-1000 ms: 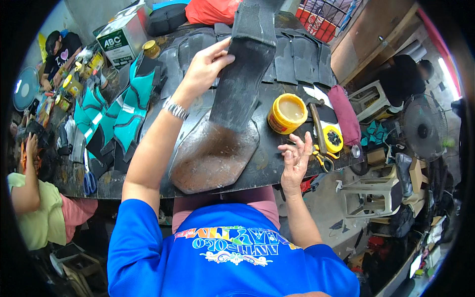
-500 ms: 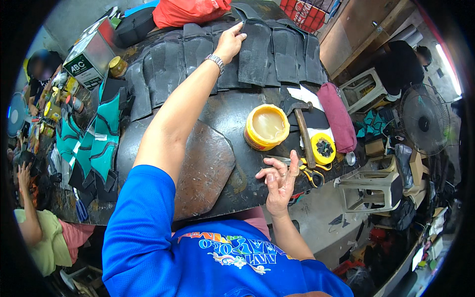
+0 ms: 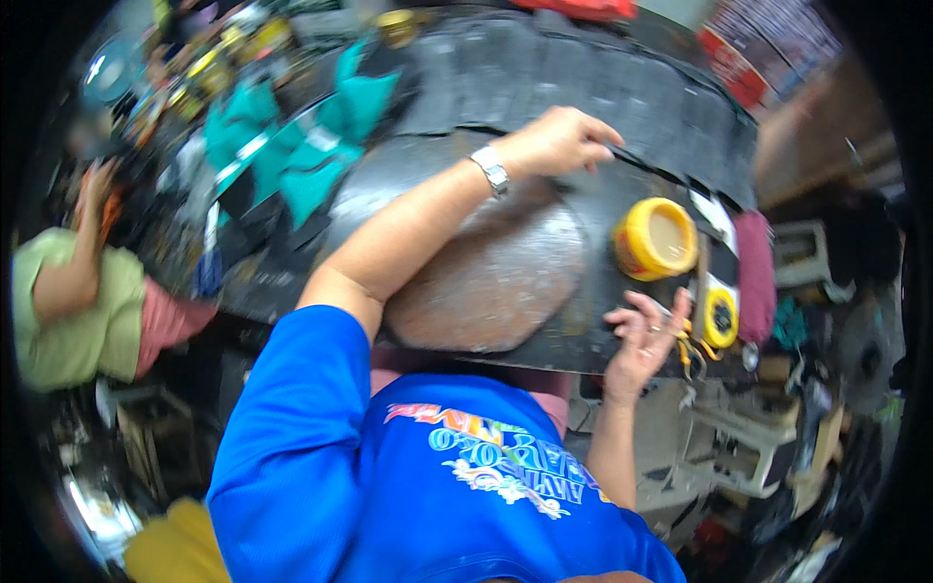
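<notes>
Row of black sheets [image 3: 583, 83] lay beyond the yellow jar [image 3: 632, 241]; left hand [image 3: 556, 143] was left of the jar, its blurred grip I could not tell; right hand [image 3: 643, 342], before the jar, had fingers apart.

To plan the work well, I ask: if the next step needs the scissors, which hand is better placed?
Probably the right hand: it is beside the scissors and looks empty. The left hand is farther away, near the black pieces.
</notes>
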{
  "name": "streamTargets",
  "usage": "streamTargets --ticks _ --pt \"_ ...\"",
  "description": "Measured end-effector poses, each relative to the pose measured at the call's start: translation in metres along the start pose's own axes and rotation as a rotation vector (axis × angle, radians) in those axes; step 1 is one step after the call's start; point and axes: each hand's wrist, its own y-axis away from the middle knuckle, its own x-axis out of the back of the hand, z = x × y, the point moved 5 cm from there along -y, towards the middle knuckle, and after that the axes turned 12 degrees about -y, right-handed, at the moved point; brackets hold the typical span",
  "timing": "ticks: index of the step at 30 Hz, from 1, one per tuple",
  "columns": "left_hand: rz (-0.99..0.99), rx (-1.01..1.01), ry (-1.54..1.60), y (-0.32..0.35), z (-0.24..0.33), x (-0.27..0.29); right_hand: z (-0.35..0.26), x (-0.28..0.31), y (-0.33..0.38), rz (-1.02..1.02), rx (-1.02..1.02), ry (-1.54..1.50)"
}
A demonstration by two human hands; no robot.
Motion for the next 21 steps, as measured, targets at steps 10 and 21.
streamTargets --ticks 10,21 --pt "0.704 0.224 -0.132 0.234 -0.035 0.164 -0.006 -0.023 0.006 -0.120 0.151 0.154" --pt "0.782 0.277 -0.371 0.304 -0.073 0.213 -0.007 -0.088 0.013 -0.296 0.125 0.149"
